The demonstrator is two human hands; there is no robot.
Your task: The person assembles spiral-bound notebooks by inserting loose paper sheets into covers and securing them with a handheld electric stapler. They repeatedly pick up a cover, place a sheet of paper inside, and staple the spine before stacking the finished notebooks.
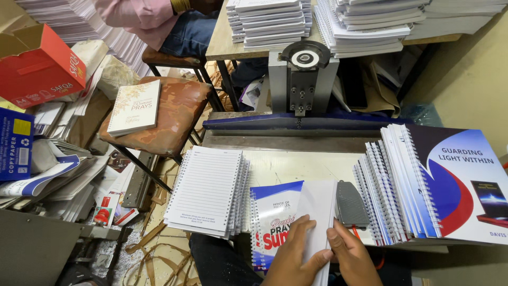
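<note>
Both hands on white paper block, bottom centre of frame.
L hand [292, 253] and R hand [350, 254] close together, fingers pressed on the paper block [317, 212], which overlaps a blue-cover booklet [272, 222]. Lined spiral pads [206, 190] sit left of it, grey foot-shaped tool [351, 204] just right, fanned spiral books [423, 180] at right edge w/ binding machine [302, 79] above.
</note>
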